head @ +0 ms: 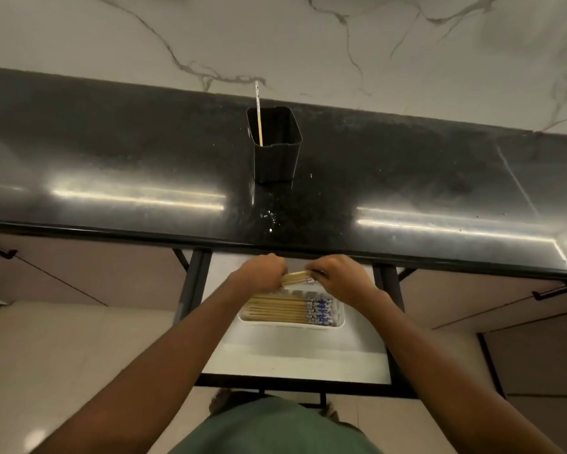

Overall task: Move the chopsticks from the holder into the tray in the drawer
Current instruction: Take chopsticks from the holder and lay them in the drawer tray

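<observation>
A black square holder (275, 149) stands on the dark countertop (111, 152) with one chopstick (258, 116) leaning in its left corner. Below the counter edge an open white drawer (295, 362) holds a white tray (339, 317) filled with several wooden chopsticks (285, 311) that have blue-patterned ends. My left hand (259, 273) and my right hand (336, 278) together grip a small bundle of chopsticks (296, 277) held level just above the tray's far side, one hand at each end.
A marble wall (308, 44) rises behind the counter. Water drops (269, 217) lie on the counter in front of the holder. Closed cabinet fronts with black handles (552, 291) flank the drawer. My green shirt (275, 430) fills the bottom edge.
</observation>
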